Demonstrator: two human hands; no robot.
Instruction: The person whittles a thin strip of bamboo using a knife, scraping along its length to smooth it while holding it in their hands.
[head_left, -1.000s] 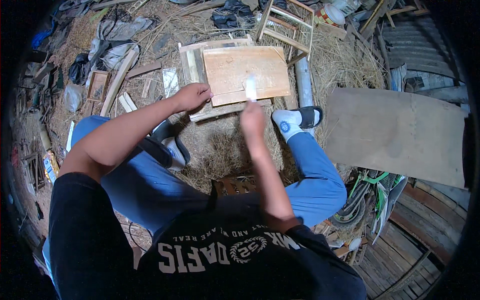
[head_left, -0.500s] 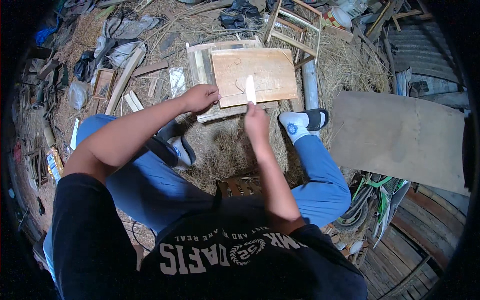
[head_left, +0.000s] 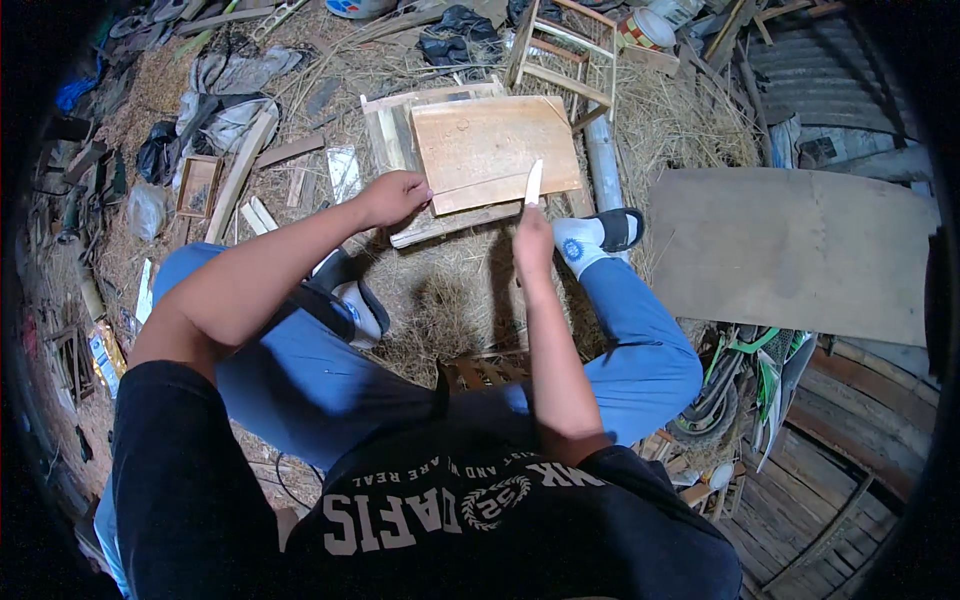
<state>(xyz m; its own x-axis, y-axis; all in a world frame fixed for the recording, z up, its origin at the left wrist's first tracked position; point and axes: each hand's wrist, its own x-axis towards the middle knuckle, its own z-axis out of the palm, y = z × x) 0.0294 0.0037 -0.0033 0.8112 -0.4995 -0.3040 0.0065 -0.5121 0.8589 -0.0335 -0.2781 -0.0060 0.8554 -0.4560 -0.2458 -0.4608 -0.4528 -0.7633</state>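
Note:
My right hand (head_left: pixel 534 243) grips a knife (head_left: pixel 534 184), its pale blade pointing away from me over the lower right part of a light wooden board (head_left: pixel 495 140). At the board's near left corner, my left hand (head_left: pixel 395 198) is closed, thumb and finger pinching the end of a thin strip (head_left: pixel 480 184). That strip stretches across the board toward the blade; whether the blade touches it is too small to tell. Beneath the board lies a low slatted wooden stand (head_left: pixel 395 140).
A small wooden frame (head_left: pixel 562 75) stands beyond the board, beside a grey post (head_left: pixel 603 165). At right is a large flat brown sheet (head_left: pixel 790 255), with a green and black wheeled thing (head_left: pixel 735 375) below. Straw and timber offcuts (head_left: pixel 243 175) litter the ground.
The knife in my right hand has moved right across the board, away from my left hand. My left hand keeps its pinch at the corner. The view has shifted slightly.

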